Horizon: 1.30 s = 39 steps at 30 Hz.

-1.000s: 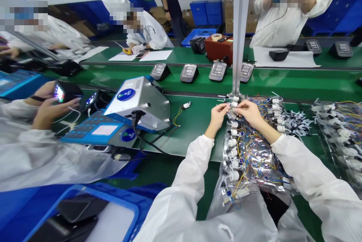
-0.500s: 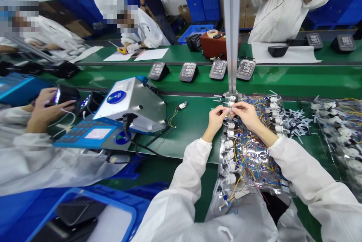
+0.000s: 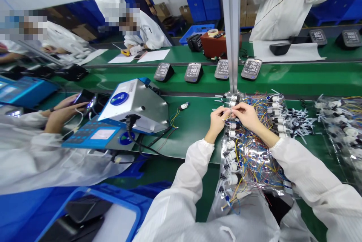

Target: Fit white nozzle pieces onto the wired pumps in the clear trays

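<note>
In the head view, your left hand (image 3: 217, 123) and right hand (image 3: 246, 117) meet, fingertips pinched on a mostly hidden small part (image 3: 230, 109); it is over glossy plastic film (image 3: 256, 156), by stubby white cylinders (image 3: 230, 144) and thin wires (image 3: 238, 151); slender white strips (image 3: 301, 121) heap alongside.

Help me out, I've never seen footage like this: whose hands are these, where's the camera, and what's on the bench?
The camera sits on a person's head, looking forward and down, so the bare left hand and right hand are the wearer's own. Their fingertips meet; anything pinched there is too small to identify. Beneath, on the green bench, shiny plastic bears wired white parts. Pale strips are heaped rightward. Leftward are one separate wired part and a silver-and-blue machine. The far-left hands belong to a co-worker.
</note>
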Each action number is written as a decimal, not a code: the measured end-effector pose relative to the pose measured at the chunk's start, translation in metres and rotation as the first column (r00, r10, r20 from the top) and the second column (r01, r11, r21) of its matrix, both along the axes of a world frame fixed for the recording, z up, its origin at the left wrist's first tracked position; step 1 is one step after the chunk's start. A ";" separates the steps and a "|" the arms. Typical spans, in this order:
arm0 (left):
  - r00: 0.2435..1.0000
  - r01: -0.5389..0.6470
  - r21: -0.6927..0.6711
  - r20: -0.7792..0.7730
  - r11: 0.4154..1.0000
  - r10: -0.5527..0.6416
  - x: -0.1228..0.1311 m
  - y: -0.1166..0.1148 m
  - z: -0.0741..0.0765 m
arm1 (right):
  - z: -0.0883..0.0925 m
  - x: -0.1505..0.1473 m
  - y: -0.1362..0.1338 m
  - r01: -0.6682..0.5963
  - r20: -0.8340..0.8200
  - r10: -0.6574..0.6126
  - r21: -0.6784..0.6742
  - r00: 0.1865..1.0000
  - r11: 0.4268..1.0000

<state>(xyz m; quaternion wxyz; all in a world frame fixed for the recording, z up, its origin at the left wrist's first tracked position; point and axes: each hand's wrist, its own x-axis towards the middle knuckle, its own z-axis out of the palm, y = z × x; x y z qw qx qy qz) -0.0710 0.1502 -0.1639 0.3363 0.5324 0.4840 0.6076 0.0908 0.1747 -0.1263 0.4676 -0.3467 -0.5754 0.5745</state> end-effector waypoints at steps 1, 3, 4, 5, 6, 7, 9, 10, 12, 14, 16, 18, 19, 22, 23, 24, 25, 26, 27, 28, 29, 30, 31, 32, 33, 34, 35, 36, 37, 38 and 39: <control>1.000 0.004 -0.004 -0.013 1.000 -0.004 0.000 0.000 0.001 | 0.000 0.000 0.000 0.013 0.017 -0.013 0.025 1.000 1.000; 1.000 0.010 0.001 -0.019 1.000 -0.010 0.000 0.000 0.002 | 0.000 0.000 0.000 0.032 0.036 -0.034 0.062 0.999 0.998; 1.000 0.010 0.009 -0.011 1.000 -0.010 0.000 0.000 0.003 | 0.001 0.000 0.000 0.033 0.038 -0.035 0.067 0.999 0.997; 1.000 0.011 0.018 0.001 1.000 -0.011 0.000 0.000 0.002 | 0.001 0.000 0.000 0.027 0.036 -0.029 0.061 0.999 0.998; 1.000 0.012 0.028 0.015 1.000 -0.013 0.001 0.000 0.002 | 0.002 0.000 0.000 0.019 0.029 -0.020 0.048 0.999 0.999; 0.999 0.017 0.037 0.027 0.999 -0.018 0.001 0.000 0.001 | 0.002 0.000 0.001 0.013 0.019 -0.013 0.033 1.000 0.999; 0.999 0.028 0.050 0.045 0.998 -0.030 0.001 0.001 0.000 | 0.003 0.001 0.001 0.009 0.001 -0.009 0.006 1.000 1.000; 0.998 0.029 0.055 0.051 0.998 -0.032 0.001 0.001 0.000 | 0.003 0.002 0.001 0.010 -0.007 -0.010 -0.002 1.000 1.000; 0.998 0.023 0.059 0.059 0.998 -0.026 0.000 0.002 0.000 | 0.003 0.002 0.000 0.008 -0.022 -0.009 -0.014 1.000 1.000; 0.998 0.015 0.060 0.064 0.998 -0.019 -0.001 0.002 0.000 | 0.003 0.002 0.000 0.004 -0.032 -0.004 -0.020 0.999 1.000; 0.999 0.014 0.057 0.051 0.998 -0.017 -0.002 0.002 0.001 | 0.004 0.002 -0.001 0.007 -0.029 -0.007 -0.017 1.000 1.000; 1.000 0.013 0.049 0.025 0.999 -0.014 -0.003 0.002 0.000 | 0.004 0.002 -0.002 0.011 -0.016 -0.011 -0.010 1.000 1.000; 1.000 0.012 0.047 0.014 0.999 -0.013 -0.003 0.001 0.000 | 0.005 0.002 -0.002 0.012 -0.012 -0.012 -0.007 1.000 1.000; 1.000 0.023 0.053 0.016 0.998 -0.024 -0.003 0.000 -0.001 | 0.005 0.002 -0.002 0.000 -0.017 0.000 -0.005 1.000 1.000; 0.999 0.032 0.058 0.023 0.998 -0.033 -0.004 0.000 -0.001 | 0.005 0.002 -0.002 -0.008 -0.021 0.008 -0.007 1.000 1.000; 0.999 0.041 0.064 0.033 0.997 -0.043 -0.004 0.000 -0.001 | 0.004 0.002 -0.001 -0.016 -0.022 0.016 -0.009 1.000 1.000; 0.998 0.052 0.067 0.044 0.996 -0.055 -0.004 0.000 -0.001 | 0.004 0.003 -0.001 -0.024 -0.018 0.024 -0.011 1.000 1.000; 0.996 0.065 0.067 0.056 0.996 -0.068 -0.004 0.000 -0.002 | 0.003 0.003 -0.001 -0.032 -0.011 0.031 -0.015 0.999 0.999; 0.994 0.076 0.063 0.070 0.995 -0.080 -0.004 0.001 -0.002 | 0.003 0.003 0.000 -0.038 -0.003 0.038 -0.022 0.999 0.999; 0.993 0.085 0.057 0.082 0.995 -0.089 -0.004 0.001 -0.001 | 0.002 0.003 0.001 -0.047 0.002 0.047 -0.031 0.999 0.998; 0.991 0.094 0.047 0.091 0.994 -0.098 -0.004 0.001 -0.001 | 0.002 0.004 0.001 -0.057 0.003 0.058 -0.043 0.998 0.997; 0.990 0.103 0.037 0.096 0.994 -0.106 -0.004 0.002 0.000 | 0.002 0.005 0.002 -0.068 -0.002 0.068 -0.057 0.998 0.996; 0.989 0.110 0.028 0.097 0.994 -0.112 -0.005 0.002 0.000 | 0.001 0.005 0.003 -0.073 -0.011 0.072 -0.068 0.997 0.995; 0.989 0.114 0.020 0.097 0.993 -0.116 -0.005 0.002 0.001 | 0.001 0.006 0.004 -0.074 -0.020 0.073 -0.075 0.997 0.994; 0.989 0.117 0.013 0.095 0.993 -0.117 -0.006 0.002 0.002 | 0.000 0.007 0.004 -0.072 -0.026 0.070 -0.078 0.997 0.994; 0.989 0.118 0.006 0.091 0.993 -0.118 -0.006 0.002 0.002 | 0.000 0.008 0.005 -0.067 -0.029 0.065 -0.077 0.997 0.995; 0.989 0.116 0.001 0.087 0.993 -0.115 -0.006 0.002 0.002 | -0.001 0.009 0.005 -0.063 -0.029 0.061 -0.073 0.998 0.995; 0.991 0.109 0.001 0.084 0.994 -0.109 -0.006 0.002 0.002 | -0.002 0.009 0.005 -0.061 -0.026 0.060 -0.070 0.998 0.996; 0.992 0.101 0.003 0.081 0.995 -0.101 -0.006 0.002 0.002 | -0.002 0.009 0.005 -0.061 -0.024 0.060 -0.069 0.998 0.996; 0.993 0.092 0.007 0.078 0.996 -0.092 -0.005 0.001 0.001 | -0.002 0.009 0.005 -0.060 -0.023 0.059 -0.070 0.998 0.996; 0.994 0.083 0.010 0.076 0.996 -0.084 -0.005 0.001 0.000 | -0.003 0.009 0.004 -0.058 -0.025 0.056 -0.071 0.998 0.996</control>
